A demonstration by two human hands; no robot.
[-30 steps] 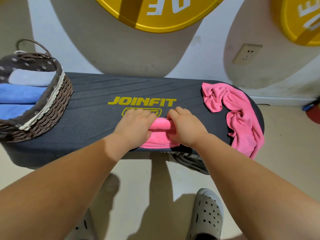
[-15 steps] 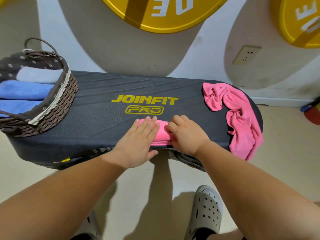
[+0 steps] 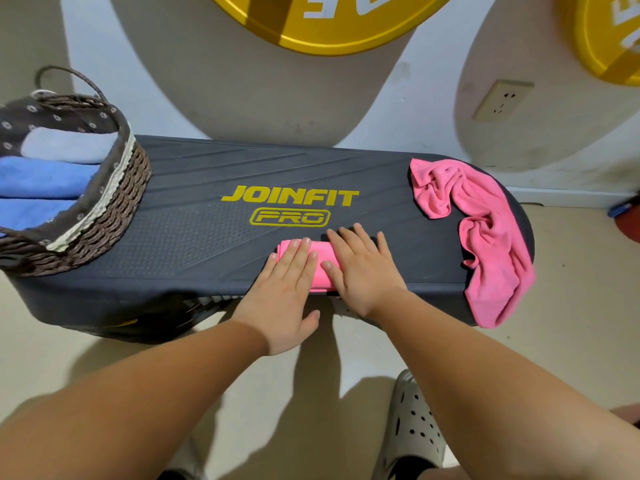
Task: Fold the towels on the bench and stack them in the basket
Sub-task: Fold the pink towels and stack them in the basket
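Three folded blue towels [image 3: 45, 178] fill the basket [image 3: 114, 216]; hands [image 3: 325, 271] flat on pink towel [image 3: 320, 263]

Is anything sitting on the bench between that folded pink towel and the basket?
Nothing visible. The bench is bare between the folded pink towel and the basket; the crumpled pink towel lies on the opposite side.

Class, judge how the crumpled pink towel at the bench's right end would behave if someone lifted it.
The crumpled pink towel would probably go limp, since it lies in soft folds. It looks light; one corner droops over the bench edge and may slide.
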